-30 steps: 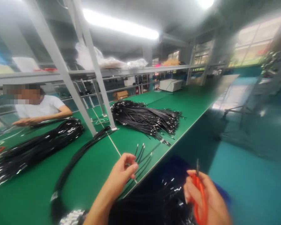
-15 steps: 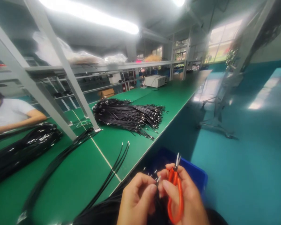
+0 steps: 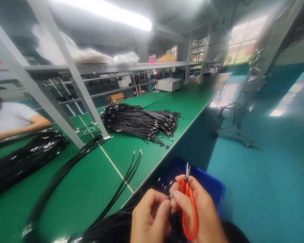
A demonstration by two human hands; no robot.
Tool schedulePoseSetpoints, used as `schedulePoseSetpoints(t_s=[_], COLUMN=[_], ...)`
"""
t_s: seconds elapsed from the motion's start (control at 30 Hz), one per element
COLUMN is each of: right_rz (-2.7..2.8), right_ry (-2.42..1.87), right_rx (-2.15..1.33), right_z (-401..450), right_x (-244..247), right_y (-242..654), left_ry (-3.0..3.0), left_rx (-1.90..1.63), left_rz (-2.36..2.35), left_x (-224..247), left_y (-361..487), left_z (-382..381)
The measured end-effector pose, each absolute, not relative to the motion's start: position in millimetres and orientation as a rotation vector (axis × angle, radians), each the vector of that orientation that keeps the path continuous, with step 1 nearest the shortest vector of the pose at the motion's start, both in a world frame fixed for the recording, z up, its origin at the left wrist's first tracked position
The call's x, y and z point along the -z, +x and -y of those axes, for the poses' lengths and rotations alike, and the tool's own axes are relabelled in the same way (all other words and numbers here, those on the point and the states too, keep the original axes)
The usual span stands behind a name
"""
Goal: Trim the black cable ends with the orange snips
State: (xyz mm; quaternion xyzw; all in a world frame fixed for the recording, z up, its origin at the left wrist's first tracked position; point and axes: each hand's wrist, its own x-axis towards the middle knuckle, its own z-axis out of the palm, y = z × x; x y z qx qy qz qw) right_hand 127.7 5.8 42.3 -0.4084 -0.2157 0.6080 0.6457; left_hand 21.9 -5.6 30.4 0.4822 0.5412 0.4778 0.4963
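From my end, the scissors (image 3: 187, 189) show smooth, plastic-looking handles (image 3: 196, 216) and bright metal blades (image 3: 187, 171); the cables (image 3: 139, 121) carry a soft sheen, their tips (image 3: 141, 151) shiny. I see a smooth worktop (image 3: 78, 199), a plastic bin (image 3: 212, 182), crinkled plastic bags (image 3: 96, 55) and a glossy floor (image 3: 273, 175).

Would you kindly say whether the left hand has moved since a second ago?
Yes, rightward: the left hand went from over the green table to past its edge.

Factory workshop: long green workbench (image 3: 76, 195), black cable pile (image 3: 142, 122), metal shelf (image 3: 142, 66), strip light (image 3: 121, 15).

Plastic bags (image 3: 96, 56) (crumpled, whitish) rest on a shelf (image 3: 142, 66); a lamp (image 3: 114, 12) glows overhead.
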Motion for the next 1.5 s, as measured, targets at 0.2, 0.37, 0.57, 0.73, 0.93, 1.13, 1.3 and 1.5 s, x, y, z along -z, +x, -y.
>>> schedulePoseSetpoints(t_s=[0.2, 0.37, 0.57, 0.73, 0.93, 1.13, 1.3, 1.5], right_rz=[0.417, 0.290, 0.435, 0.418, 0.360, 0.354, 0.334, 0.361], right_ry=[-0.876, -0.788, -0.957, -0.927, -0.868, -0.695, -0.717, -0.694], right_rx=[-1.554, -1.585, -1.454, -1.490, -1.567, -1.647, -1.650, -1.688], right_z=[-4.1, -4.3, 0.5, 6.6, 5.7, -6.7, -8.4, -7.5], right_x=[-41.7, -29.7, -42.8, -51.1, -43.5, -39.6, -44.4, -50.3], right_y=[127.4, 117.0, 109.8, 112.2, 115.6, 112.6, 111.6, 108.6], left_ry=[1.360, 1.203, 1.314, 1.142, 0.901, 0.994, 1.189, 1.144], left_rx=[-1.293, -1.332, -1.377, -1.226, -1.263, -1.226, -1.281, -1.137], left_rz=[-1.358, -1.212, -1.247, -1.048, -0.848, -0.821, -1.036, -0.866], left_x=[-23.3, -28.3, -39.1, -42.9, -43.0, -42.9, -45.9, -67.8], left_y=[18.1, 20.0, 20.0, 10.6, 7.8, 7.1, -8.0, -12.4], left_z=[7.8, 8.1, 2.7, -6.0, -7.1, -11.8, -14.9, -18.0])
